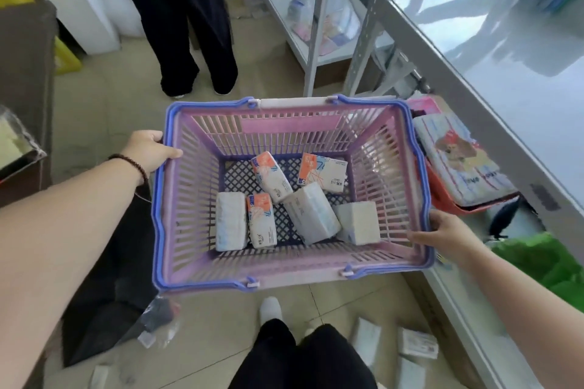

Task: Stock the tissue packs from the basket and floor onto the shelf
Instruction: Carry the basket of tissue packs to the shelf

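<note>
I hold a pink basket [189,199] with a blue rim above the floor. My left hand [151,151] grips its left rim; my right hand [442,230] grips its right rim. Inside lie several tissue packs: orange-printed ones [271,177] [322,172] [261,221] and plain white ones [230,221] [311,215] [358,223]. More tissue packs [417,343] [366,338] lie on the floor at lower right. The white shelf [505,50] runs along my right side.
Another person's dark-trousered legs [189,41] stand beyond the basket. A red basket [448,199] with a large printed pack sits under the shelf at right. A metal rack [316,41] stands behind. A green bag [550,262] and dark bag [104,294] lie nearby.
</note>
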